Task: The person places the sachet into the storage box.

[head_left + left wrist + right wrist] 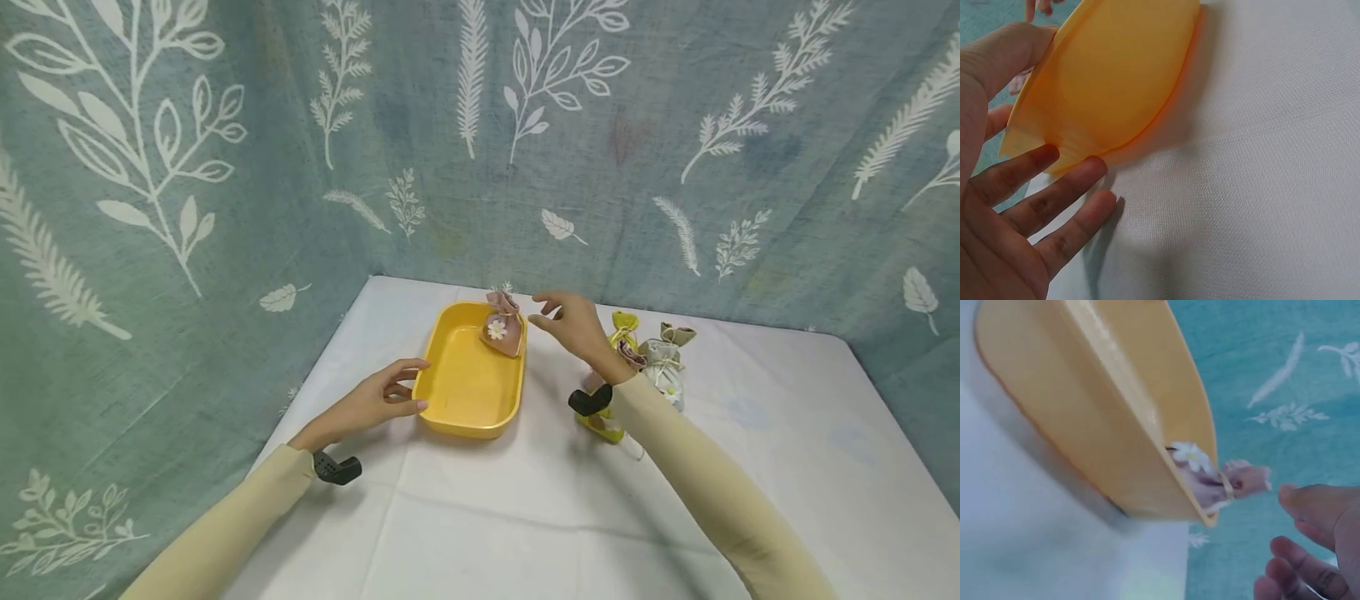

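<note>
My left hand [375, 392] holds the left rim of a yellow plastic tray [429, 400] between thumb and index finger, the other fingers spread by its wall in the left wrist view. A dusty-pink drawstring pouch [501, 329] with a white daisy leans in the tray's back right corner, its gathered neck rising over the rim. Just right of that neck hovers my right hand [573, 329], thumb and fingers apart, nothing between them. The right wrist view shows a small gap between the thumb and the pouch [1250, 479].
Right of the tray, partly behind my right wrist, lie several more pouches: a pale grey one [664, 371], a yellow one [624, 325] and others half hidden. A white cloth [480, 517] covers the table. Leaf-patterned green curtains [420, 100] hang behind and at the left.
</note>
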`<state>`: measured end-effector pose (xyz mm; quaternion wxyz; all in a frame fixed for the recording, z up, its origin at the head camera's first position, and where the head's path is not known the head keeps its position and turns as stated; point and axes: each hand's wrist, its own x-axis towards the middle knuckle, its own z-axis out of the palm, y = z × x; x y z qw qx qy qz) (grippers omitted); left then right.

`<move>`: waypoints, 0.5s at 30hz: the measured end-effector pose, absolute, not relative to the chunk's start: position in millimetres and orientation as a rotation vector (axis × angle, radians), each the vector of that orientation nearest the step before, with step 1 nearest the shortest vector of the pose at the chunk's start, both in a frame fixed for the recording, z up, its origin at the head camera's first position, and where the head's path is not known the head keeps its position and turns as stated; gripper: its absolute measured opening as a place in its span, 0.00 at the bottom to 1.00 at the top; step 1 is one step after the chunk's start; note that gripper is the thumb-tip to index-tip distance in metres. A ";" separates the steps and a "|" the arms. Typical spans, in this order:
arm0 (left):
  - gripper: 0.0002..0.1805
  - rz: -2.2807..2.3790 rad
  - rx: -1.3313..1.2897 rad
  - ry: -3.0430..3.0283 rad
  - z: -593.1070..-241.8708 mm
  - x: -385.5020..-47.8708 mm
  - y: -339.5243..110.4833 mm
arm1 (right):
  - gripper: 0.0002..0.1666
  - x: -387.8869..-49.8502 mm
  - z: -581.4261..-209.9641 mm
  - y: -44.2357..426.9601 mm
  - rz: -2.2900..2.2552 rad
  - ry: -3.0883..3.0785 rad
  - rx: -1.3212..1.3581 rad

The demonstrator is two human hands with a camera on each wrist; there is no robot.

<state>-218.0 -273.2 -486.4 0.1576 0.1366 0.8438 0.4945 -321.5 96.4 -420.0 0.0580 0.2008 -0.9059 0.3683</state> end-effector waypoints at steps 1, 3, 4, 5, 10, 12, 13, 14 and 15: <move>0.42 1.413 0.396 2.414 -485.3 -218.6 -273.1 | 0.23 -319.5 -418.2 102.2 1.112 -2.742 0.608; 0.42 1.412 0.408 2.412 -484.8 -220.1 -273.0 | 0.23 -313.9 -415.2 113.7 1.120 -2.741 0.599; 0.43 1.412 0.412 2.410 -484.8 -220.0 -273.4 | 0.23 -310.9 -414.5 119.0 1.123 -2.743 0.593; 0.43 1.410 0.415 2.409 -484.9 -219.9 -273.6 | 0.23 -307.8 -414.0 124.1 1.127 -2.746 0.584; 0.43 1.413 0.424 2.409 -486.3 -221.6 -274.2 | 0.23 -292.3 -410.5 149.1 1.134 -2.754 0.552; 0.43 1.412 0.425 2.411 -486.4 -222.3 -274.3 | 0.23 -286.1 -408.6 158.3 1.131 -2.754 0.542; 0.43 1.413 0.428 2.410 -486.4 -222.7 -274.2 | 0.23 -283.5 -408.2 162.6 1.117 -2.753 0.541; 0.43 1.412 0.428 2.410 -486.1 -222.8 -274.2 | 0.23 -280.6 -407.7 167.0 1.112 -2.752 0.537; 0.43 1.412 0.428 2.411 -486.0 -222.9 -274.2 | 0.23 -277.7 -407.2 171.4 1.109 -2.752 0.534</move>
